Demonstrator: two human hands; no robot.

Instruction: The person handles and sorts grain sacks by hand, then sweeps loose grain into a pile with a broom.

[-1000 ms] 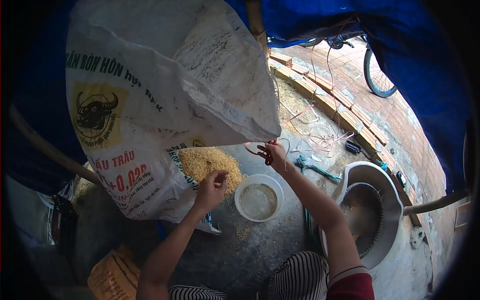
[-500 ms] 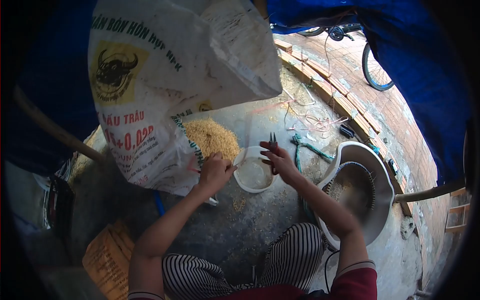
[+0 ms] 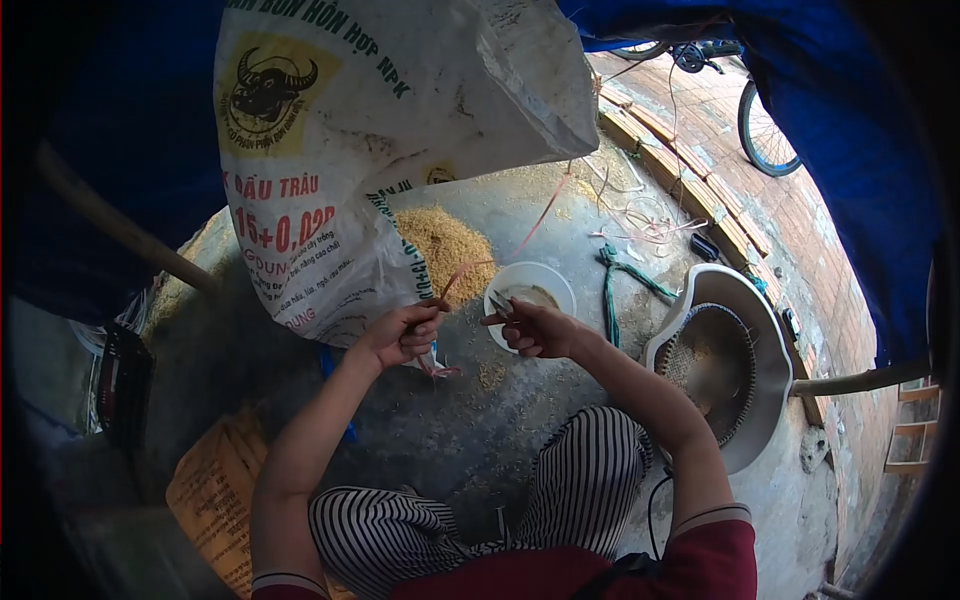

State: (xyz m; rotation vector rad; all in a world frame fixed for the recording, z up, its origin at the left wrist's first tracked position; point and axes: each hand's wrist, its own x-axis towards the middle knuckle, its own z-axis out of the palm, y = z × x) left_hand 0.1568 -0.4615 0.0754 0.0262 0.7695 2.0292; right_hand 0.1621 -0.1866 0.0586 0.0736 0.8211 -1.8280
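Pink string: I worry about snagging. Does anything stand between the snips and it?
Nothing visible: the snips in the right hand sit beside the left hand pinching the pink string by the sack, open gap between.

The left grip (image 3: 405, 333) pinches a pink string (image 3: 497, 264) at the edge of the sack (image 3: 380, 150). The right grip (image 3: 537, 330) holds snips (image 3: 500, 303) beside a white bowl (image 3: 558, 278).

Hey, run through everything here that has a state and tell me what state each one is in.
sack, raised, hanging slack
left hand, closed, pinching the pink string by the sack's lower edge
right hand, closed on small snips, blades too small to judge
pink string, stretched upward from the left hand
white bowl, upright, a little inside
grain pile, loose, heaped
basin, tilted, sieve inside
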